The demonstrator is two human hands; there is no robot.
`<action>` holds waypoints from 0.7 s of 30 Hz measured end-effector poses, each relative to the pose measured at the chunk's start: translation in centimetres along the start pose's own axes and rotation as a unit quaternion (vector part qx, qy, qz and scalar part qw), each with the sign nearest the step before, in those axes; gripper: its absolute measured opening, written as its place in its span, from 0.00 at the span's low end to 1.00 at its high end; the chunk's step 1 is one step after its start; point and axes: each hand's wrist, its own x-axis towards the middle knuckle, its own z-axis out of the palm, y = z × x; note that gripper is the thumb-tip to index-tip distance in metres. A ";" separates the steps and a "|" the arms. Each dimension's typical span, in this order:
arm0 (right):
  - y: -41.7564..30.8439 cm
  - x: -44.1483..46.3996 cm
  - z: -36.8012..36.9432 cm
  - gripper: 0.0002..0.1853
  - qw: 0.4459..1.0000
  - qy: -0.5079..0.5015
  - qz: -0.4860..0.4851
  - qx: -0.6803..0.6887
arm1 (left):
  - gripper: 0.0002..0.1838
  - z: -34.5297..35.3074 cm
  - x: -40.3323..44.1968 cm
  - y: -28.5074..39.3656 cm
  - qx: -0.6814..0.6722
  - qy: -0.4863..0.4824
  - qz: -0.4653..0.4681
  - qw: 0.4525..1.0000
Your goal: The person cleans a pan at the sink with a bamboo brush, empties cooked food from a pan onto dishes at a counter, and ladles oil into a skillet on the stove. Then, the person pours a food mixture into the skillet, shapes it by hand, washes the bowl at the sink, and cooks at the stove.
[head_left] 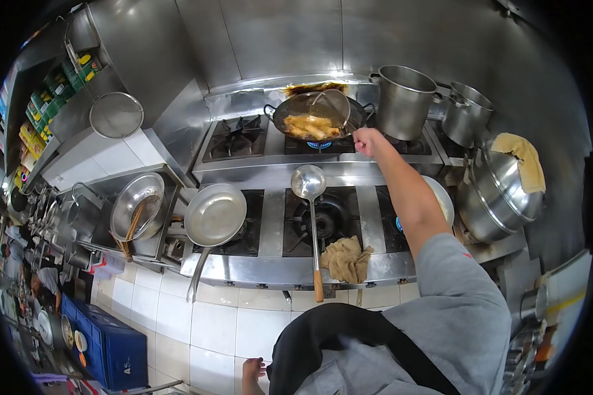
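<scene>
My right hand [367, 141] is closed around the handle of a round wire-mesh skimmer [333, 107]. The skimmer's basket is tilted over the right side of a black two-handled wok [278, 117]. Several golden, long fried pieces [310, 125] lie in the wok's oil, close to the skimmer; what exactly they are I cannot tell. A blue flame [319, 144] burns under the wok. Low by my side hangs my left hand [254, 367], away from the stove, its fingers loosely apart and nothing seen in them.
A ladle [308, 182] with a wooden grip and a crumpled cloth [346, 259] lie on the front burners. Left of them sits a frying pan [215, 215], its handle jutting past the edge. Tall pots [405, 105] and a domed steamer [497, 187] stand right. A blue crate [105, 342] is lower left.
</scene>
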 end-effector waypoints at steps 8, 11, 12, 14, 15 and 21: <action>0.5 4.0 0.4 0.08 0.967 -0.129 0.116 0.188 | 0.15 1.7 -3.7 2.3 -0.100 0.054 -0.136 0.984; 0.4 5.2 0.2 0.12 0.944 -0.171 0.167 0.226 | 0.15 2.4 -4.2 3.1 -0.093 0.064 -0.151 0.982; 0.5 5.5 0.2 0.12 0.937 -0.180 0.149 0.258 | 0.15 2.6 -4.3 3.3 -0.096 0.072 -0.156 0.980; 0.7 6.1 0.0 0.12 0.928 -0.189 0.134 0.292 | 0.15 2.9 -4.3 3.8 -0.094 0.062 -0.149 0.982; 0.7 6.9 -0.2 0.12 0.919 -0.194 0.146 0.312 | 0.15 3.0 -4.4 4.1 -0.092 0.050 -0.142 0.984; 0.3 5.0 -1.4 0.10 0.926 -0.188 0.099 0.311 | 0.16 4.0 -5.0 7.1 -0.091 0.091 -0.134 0.983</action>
